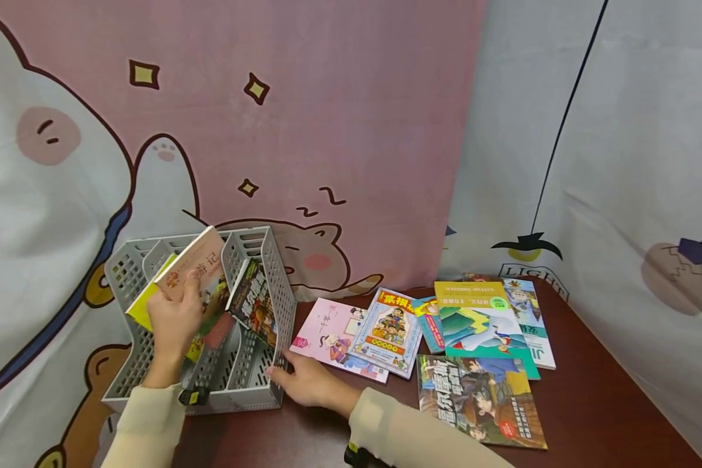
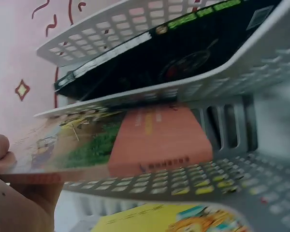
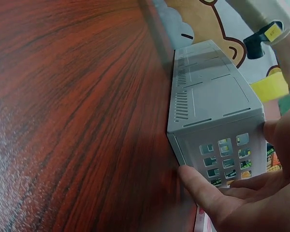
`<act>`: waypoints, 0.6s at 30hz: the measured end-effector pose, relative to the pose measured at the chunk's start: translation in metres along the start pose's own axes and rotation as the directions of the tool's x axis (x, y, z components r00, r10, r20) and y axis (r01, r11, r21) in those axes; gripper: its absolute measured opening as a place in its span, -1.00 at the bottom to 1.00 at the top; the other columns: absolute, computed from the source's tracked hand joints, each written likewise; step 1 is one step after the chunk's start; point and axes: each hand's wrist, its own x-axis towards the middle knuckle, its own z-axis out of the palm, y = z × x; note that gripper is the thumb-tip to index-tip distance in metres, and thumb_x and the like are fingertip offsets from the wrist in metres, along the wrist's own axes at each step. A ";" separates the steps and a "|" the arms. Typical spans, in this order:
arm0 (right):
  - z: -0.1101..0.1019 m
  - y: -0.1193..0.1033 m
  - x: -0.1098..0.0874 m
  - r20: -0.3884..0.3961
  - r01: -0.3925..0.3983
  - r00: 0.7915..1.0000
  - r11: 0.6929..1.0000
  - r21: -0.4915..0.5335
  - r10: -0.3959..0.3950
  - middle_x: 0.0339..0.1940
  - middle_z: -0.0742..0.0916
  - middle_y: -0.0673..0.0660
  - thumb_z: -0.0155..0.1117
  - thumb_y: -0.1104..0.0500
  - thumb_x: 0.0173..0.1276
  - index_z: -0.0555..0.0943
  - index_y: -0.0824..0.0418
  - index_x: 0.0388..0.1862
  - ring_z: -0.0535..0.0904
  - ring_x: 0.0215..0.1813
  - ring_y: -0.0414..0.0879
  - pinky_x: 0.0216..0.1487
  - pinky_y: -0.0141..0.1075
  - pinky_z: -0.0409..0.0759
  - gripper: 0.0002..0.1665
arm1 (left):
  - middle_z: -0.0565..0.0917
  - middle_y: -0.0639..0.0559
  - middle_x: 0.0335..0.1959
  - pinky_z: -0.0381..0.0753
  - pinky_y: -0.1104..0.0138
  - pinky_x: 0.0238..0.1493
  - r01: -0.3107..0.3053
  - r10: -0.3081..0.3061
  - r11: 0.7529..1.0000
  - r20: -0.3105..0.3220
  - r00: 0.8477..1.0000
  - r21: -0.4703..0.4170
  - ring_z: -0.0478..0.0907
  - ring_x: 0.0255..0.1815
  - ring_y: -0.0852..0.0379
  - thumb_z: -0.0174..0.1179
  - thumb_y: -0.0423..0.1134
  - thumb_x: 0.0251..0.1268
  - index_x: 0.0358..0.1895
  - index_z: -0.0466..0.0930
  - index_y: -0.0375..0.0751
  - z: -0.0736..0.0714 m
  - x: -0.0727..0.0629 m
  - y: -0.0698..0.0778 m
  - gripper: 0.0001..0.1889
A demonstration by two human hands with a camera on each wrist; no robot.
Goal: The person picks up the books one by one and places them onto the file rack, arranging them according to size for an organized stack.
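My left hand (image 1: 175, 322) grips the upper part of a paperback book (image 1: 210, 260) with a pale pink and orange cover. In the left wrist view the book's salmon-coloured lower end (image 2: 159, 137) lies between two dividers of the grey file rack (image 1: 234, 400). Beyond one divider a yellow book (image 2: 140, 217) shows, and on the other side a dark book (image 1: 260, 302) leans in the rightmost compartment. My right hand (image 1: 310, 380) holds the rack's front right corner, thumb at the front edge and fingers along the perforated side wall (image 3: 227, 154).
To the rack's right lie a pink book (image 1: 327, 335), a blue-bordered comic (image 1: 389, 328), a yellow-green book (image 1: 480, 318) and a detective comic (image 1: 480, 403), some overlapping. The brown tabletop (image 1: 597, 390) ends at a right edge. A printed curtain (image 1: 357, 130) hangs behind.
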 end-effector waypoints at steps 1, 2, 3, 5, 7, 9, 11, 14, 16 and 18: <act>0.000 0.000 0.000 -0.002 0.001 1.000 1.000 -0.003 -0.001 0.62 0.62 0.26 0.15 -0.40 0.67 0.42 0.19 0.71 0.55 0.63 0.12 0.66 0.01 0.51 -0.06 | 0.90 -0.17 -0.10 0.48 0.57 -0.50 0.010 -0.010 1.000 0.013 1.000 -0.008 0.59 -0.46 0.53 0.25 0.04 0.68 0.17 0.83 -0.15 0.003 -0.001 -0.002 -0.63; 0.000 0.000 0.000 -0.006 0.007 1.000 1.000 -0.004 -0.007 0.61 0.63 0.26 0.16 -0.39 0.67 0.43 0.20 0.70 0.56 0.62 0.12 0.65 0.00 0.52 -0.07 | 0.88 -0.09 -0.22 0.45 0.55 -0.53 0.025 -0.025 1.000 0.028 0.999 -0.011 0.55 -0.51 0.50 0.24 0.05 0.69 0.12 0.82 -0.15 0.005 -0.001 -0.004 -0.64; 0.000 -0.001 0.000 -0.010 0.012 1.000 1.000 -0.004 -0.012 0.60 0.64 0.27 0.17 -0.37 0.67 0.44 0.21 0.70 0.56 0.62 0.12 0.65 0.00 0.52 -0.09 | 0.83 0.00 -0.37 0.41 0.51 -0.59 0.046 -0.044 0.999 0.049 0.998 -0.020 0.49 -0.58 0.46 0.23 0.07 0.69 0.00 0.80 -0.18 0.007 -0.002 -0.005 -0.63; 0.000 -0.002 -0.001 -0.016 0.021 1.000 1.000 -0.003 -0.021 0.58 0.65 0.27 0.19 -0.34 0.67 0.45 0.24 0.68 0.57 0.61 0.12 0.65 0.00 0.52 -0.10 | 0.63 0.19 -0.58 0.32 0.42 -0.66 0.090 -0.089 0.996 0.093 0.992 -0.012 0.36 -0.69 0.40 0.19 0.12 0.70 -0.22 0.69 -0.16 0.011 -0.003 -0.008 -0.58; 0.001 -0.003 -0.001 -0.023 0.030 0.999 1.000 -0.001 -0.030 0.57 0.66 0.28 0.21 -0.31 0.68 0.46 0.26 0.67 0.57 0.61 0.12 0.65 0.00 0.52 -0.13 | 0.40 0.27 -0.69 0.28 0.37 -0.65 0.131 -0.129 0.991 0.131 0.983 -0.005 0.28 -0.71 0.33 0.18 0.17 0.70 -0.34 0.57 -0.09 0.014 -0.004 -0.010 -0.55; 0.001 -0.004 -0.001 -0.026 0.032 0.999 0.999 -0.001 -0.032 0.57 0.66 0.29 0.22 -0.29 0.68 0.46 0.26 0.67 0.57 0.61 0.13 0.65 0.00 0.52 -0.14 | 0.30 0.27 -0.74 0.25 0.33 -0.65 0.166 -0.164 0.986 0.162 0.973 -0.002 0.22 -0.72 0.29 0.17 0.21 0.69 -0.45 0.46 -0.11 0.017 -0.006 -0.012 -0.45; 0.001 -0.004 -0.002 -0.023 0.030 0.999 1.000 -0.001 -0.030 0.57 0.65 0.29 0.22 -0.30 0.68 0.46 0.26 0.67 0.56 0.62 0.13 0.65 0.00 0.52 -0.13 | 0.32 0.27 -0.71 0.26 0.33 -0.62 0.181 -0.175 0.983 0.192 0.966 -0.015 0.23 -0.68 0.26 0.15 0.21 0.70 -0.43 0.50 -0.11 0.019 -0.007 -0.015 -0.46; 0.000 -0.005 -0.002 -0.016 0.023 1.000 1.000 0.004 -0.023 0.58 0.65 0.28 0.21 -0.32 0.67 0.45 0.25 0.68 0.56 0.62 0.13 0.65 0.02 0.52 -0.12 | 0.33 0.27 -0.68 0.27 0.33 -0.56 0.195 -0.183 0.980 0.240 0.953 -0.026 0.25 -0.61 0.25 0.12 0.21 0.73 -0.43 0.54 -0.19 0.022 -0.008 -0.020 -0.42; -0.001 -0.005 -0.002 -0.012 0.022 1.000 1.000 0.005 -0.022 0.58 0.65 0.28 0.20 -0.34 0.67 0.45 0.24 0.68 0.56 0.62 0.12 0.65 0.02 0.52 -0.10 | 0.37 0.28 -0.63 0.30 0.33 -0.49 0.209 -0.190 0.977 0.279 0.941 -0.038 0.28 -0.54 0.24 0.09 0.21 0.75 -0.35 0.60 -0.15 0.022 -0.008 -0.022 -0.46; -0.002 -0.004 -0.002 -0.010 0.022 1.000 1.000 0.007 -0.022 0.58 0.65 0.28 0.20 -0.35 0.67 0.45 0.24 0.68 0.56 0.62 0.12 0.65 0.02 0.52 -0.10 | 0.34 0.30 -0.62 0.28 0.32 -0.46 0.225 -0.202 0.973 0.304 0.931 -0.044 0.26 -0.53 0.26 0.05 0.22 0.76 -0.40 0.55 -0.11 0.022 -0.008 -0.023 -0.45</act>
